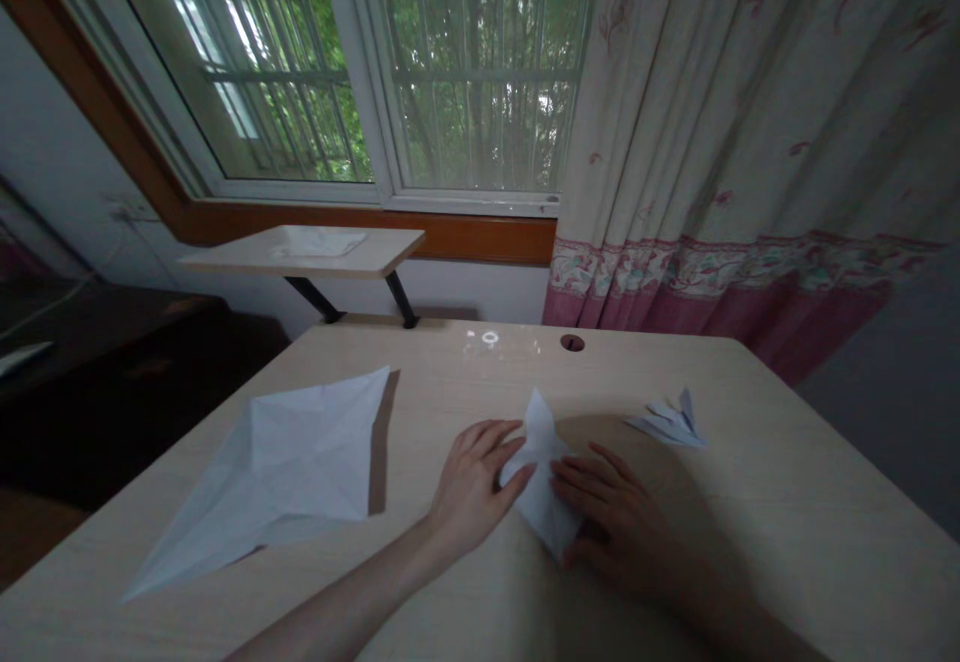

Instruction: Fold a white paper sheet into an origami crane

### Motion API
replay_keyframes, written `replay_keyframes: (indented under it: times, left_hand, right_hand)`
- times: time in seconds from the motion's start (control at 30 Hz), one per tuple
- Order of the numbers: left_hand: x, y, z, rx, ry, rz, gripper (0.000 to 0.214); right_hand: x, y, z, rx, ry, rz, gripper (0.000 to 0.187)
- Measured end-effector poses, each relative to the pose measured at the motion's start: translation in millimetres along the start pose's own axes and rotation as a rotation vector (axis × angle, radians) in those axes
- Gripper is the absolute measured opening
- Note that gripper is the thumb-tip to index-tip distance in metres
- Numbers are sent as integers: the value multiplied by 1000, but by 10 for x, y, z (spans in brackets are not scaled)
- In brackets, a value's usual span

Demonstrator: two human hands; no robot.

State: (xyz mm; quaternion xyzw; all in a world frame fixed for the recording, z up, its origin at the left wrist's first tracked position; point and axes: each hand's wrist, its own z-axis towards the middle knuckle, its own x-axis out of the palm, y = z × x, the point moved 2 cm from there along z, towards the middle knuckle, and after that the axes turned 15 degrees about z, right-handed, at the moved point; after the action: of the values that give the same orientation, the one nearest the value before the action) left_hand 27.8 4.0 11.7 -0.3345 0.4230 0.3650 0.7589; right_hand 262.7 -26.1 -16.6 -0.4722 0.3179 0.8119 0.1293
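A folded sheet of white paper [546, 502] lies on the desk between my two hands, its pointed tip facing the window. My left hand [474, 487] rests on its left edge, fingers stretched out and the thumb lying on the paper. On the right edge, my right hand [611, 507] lies with its fingers extended over the paper; part of that edge is hidden beneath it. To the left is a larger creased white sheet [311, 457], partly opened out and raised off the desk. A small folded paper figure [673, 422] with pointed ends sits beyond my right hand.
The pale wooden desk [450, 372] has a round cable hole [572, 343] near its back edge. A small raised shelf [375, 254] at the back left bears some white paper [319, 241]. Behind stand a barred window [480, 72] and a patterned curtain [712, 142].
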Motion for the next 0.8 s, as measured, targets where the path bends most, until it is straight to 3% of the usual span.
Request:
replay_keyframes:
  times: [0.17, 0.33, 0.8]
  left_hand:
    - [-32, 64, 18, 24, 32, 36, 60]
    - [-74, 73, 30, 240, 64, 38, 102]
    - [-26, 45, -6, 220, 163, 35, 93]
  right_hand:
    - [-33, -4, 12, -9, -26, 9, 53]
    - [-30, 2, 20, 14, -37, 24, 58]
    - [-22, 1, 23, 83, 12, 52, 71]
